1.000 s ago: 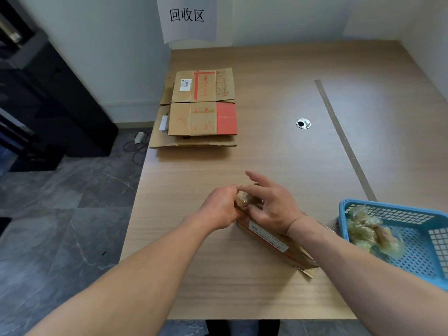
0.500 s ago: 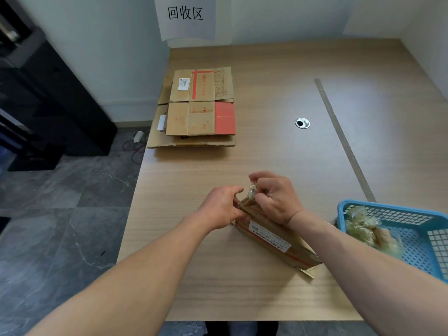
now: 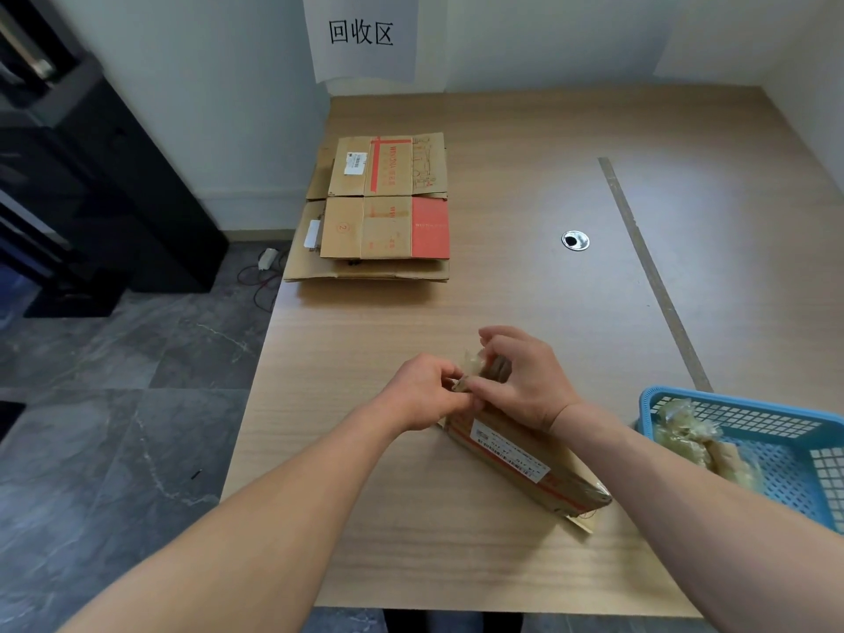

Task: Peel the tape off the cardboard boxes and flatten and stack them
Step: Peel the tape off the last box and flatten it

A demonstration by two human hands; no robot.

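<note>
A long, narrow cardboard box [image 3: 525, 463] with a white label and red stripe lies slanted on the wooden table [image 3: 502, 312] near its front edge. My left hand [image 3: 422, 390] grips the box's far end, fingers curled at the corner. My right hand [image 3: 520, 381] pinches a loose strip of clear tape [image 3: 472, 363] that stands up from that same end. A stack of flattened cardboard boxes [image 3: 383, 212] lies at the table's far left edge.
A blue plastic basket [image 3: 776, 450] holding crumpled tape wads stands at the right front. A round metal cable hole [image 3: 575, 240] and a long seam strip [image 3: 653, 276] mark the tabletop. A paper sign [image 3: 361, 34] hangs on the wall. The floor drops away on the left.
My right hand has curled from spread fingers into a pinch and lifted the tape strip up off the box's end. The left hand has stayed at the corner.
</note>
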